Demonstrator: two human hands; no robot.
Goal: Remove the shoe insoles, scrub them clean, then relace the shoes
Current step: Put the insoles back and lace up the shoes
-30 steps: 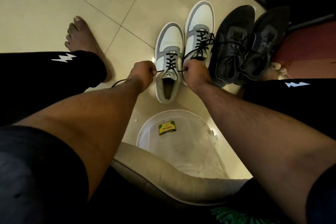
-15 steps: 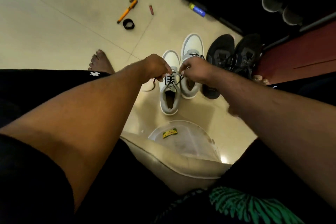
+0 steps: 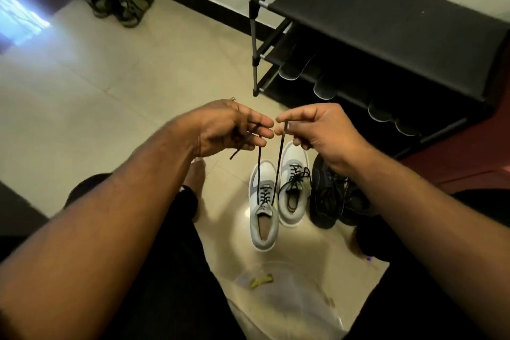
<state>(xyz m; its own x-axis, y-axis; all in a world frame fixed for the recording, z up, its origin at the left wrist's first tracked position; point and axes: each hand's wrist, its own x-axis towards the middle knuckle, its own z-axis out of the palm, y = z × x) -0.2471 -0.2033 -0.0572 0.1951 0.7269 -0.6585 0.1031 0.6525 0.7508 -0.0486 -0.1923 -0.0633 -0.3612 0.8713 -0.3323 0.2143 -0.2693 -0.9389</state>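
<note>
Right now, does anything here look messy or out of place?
Only small things. The right grey shoe has loose laces tangled over its tongue, and a pair of sandals lies askew by the far wall. The left shoe's laces are held up taut by both hands.

Both hands are rising from the tongue of the near grey-and-white shoe toward mid-frame. The left hand and right hand are drawing the two ends of the black lace upward and taut, fingers nearly meeting. The view is tilting up, bringing the black shoe rack into the upper right and dark sandals into the upper left.
</note>
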